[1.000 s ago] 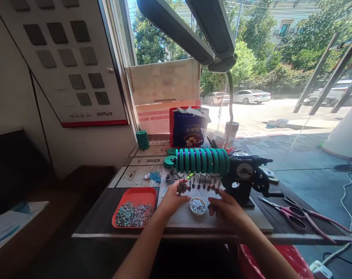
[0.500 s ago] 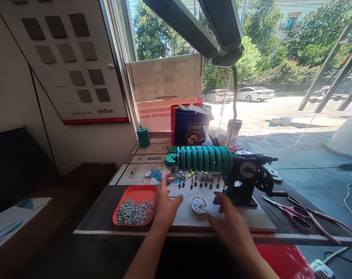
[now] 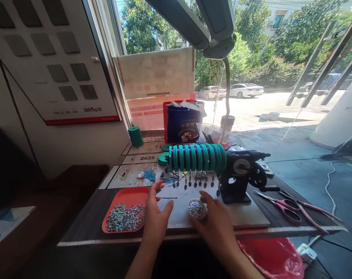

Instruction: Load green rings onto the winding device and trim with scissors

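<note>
A small pale bowl [image 3: 189,212] of silvery beads [image 3: 196,208] stands on a light board. My right hand [image 3: 218,223] curls around its right side, with thumb and fingers at the rim. My left hand [image 3: 157,217] is empty, its thumb and fingers apart, just right of an orange tray [image 3: 114,197]. Small metal pieces and beads [image 3: 125,217] lie in that tray. Behind my hands, green ring-like spools [image 3: 197,158] sit in a row on the shaft of a black hand-cranked machine [image 3: 236,180]. Small dark weights [image 3: 195,184] hang below the spools.
Pink-handled scissors [image 3: 290,213] and pliers [image 3: 318,224] lie at the right of the table. A blue and red bag [image 3: 183,124] and a stack of green spools [image 3: 135,136] stand at the back. A lamp [image 3: 219,46] hangs overhead. Below the right edge is a red plastic-lined container [image 3: 271,255].
My right hand has moved in to the bowl and closed around its side. My left hand stays spread near the tray. The whole view has shifted slightly.
</note>
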Tool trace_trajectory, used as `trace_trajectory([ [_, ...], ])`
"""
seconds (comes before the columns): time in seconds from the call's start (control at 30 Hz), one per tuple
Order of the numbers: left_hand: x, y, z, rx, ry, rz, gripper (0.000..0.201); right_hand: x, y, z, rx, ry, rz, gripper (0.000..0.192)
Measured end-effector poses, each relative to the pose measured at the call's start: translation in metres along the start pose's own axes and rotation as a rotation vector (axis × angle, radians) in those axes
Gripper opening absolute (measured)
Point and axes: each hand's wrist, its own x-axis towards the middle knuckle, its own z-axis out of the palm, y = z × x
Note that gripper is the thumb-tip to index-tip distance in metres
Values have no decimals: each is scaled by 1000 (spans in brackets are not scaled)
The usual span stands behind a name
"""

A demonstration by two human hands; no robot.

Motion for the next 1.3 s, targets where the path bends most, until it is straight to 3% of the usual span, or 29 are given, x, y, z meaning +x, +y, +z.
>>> trace_trajectory([
  [0.13, 17, -1, 10, -145, -180, -21, 62, -18, 17, -22, 92, 29, 3, 48],
  [0.23, 41, -4, 22, -252, -408, -21, 75, -29, 35, -35, 103, 59, 3, 47],
  [0.33, 61, -5, 32, -297, -664, -10, 72, -35, 48, -41, 107, 91, 10, 47],
  [0.47, 75, 3, 44, -333, -952, 0, 80, -40, 50, -44, 183, 110, 48, 46],
  [0.8, 85, 22, 67, -553, -1392, -94, 70, -50, 53, -55, 236, 107, 103, 46],
  [0.93, 63, 24, 62, -717, -1391, -165, 63, -50, 64, -62, 188, 72, 51, 48],
  [1.13, 17, 31, 52, -953, -1146, -388, 38, -43, 73, -69, 140, 2, 38, 52],
  [1.3, 10, 34, 45, -924, -1018, -529, 32, -35, 69, -65, 176, 11, 49, 51],
])
